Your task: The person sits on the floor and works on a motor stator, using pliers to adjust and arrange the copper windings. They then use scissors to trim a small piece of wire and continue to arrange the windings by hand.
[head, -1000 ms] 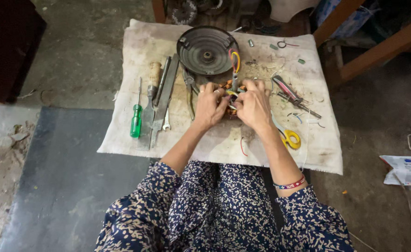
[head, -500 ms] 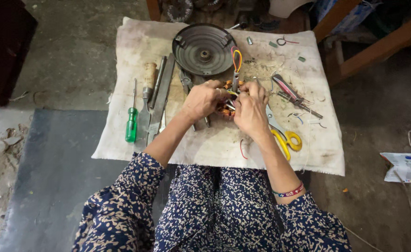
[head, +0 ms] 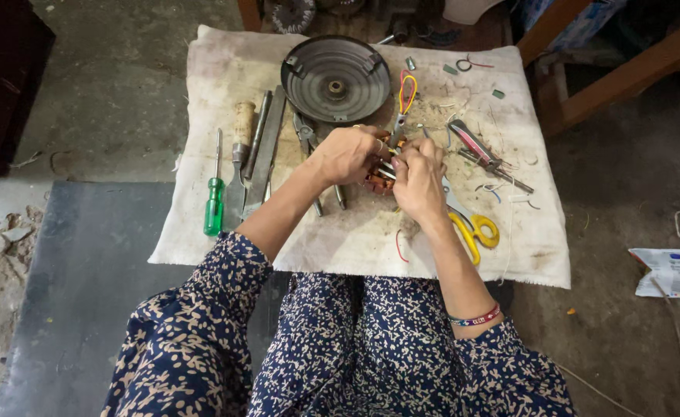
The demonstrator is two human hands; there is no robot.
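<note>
The left hand [head: 349, 154] and right hand [head: 418, 176] hide most of the copper-wound coil [head: 378, 182]. The scissors [head: 471, 225] show only yellow handles (blades under the wrist).

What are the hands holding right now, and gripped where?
Both hands hold a small copper-wound coil part over the cloth. The left hand grips its left side, and the right hand pinches its right side and the wires there.

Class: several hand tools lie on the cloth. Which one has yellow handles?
The scissors, lying just right of the right hand; the screwdriver at far left has a green handle instead.
</note>
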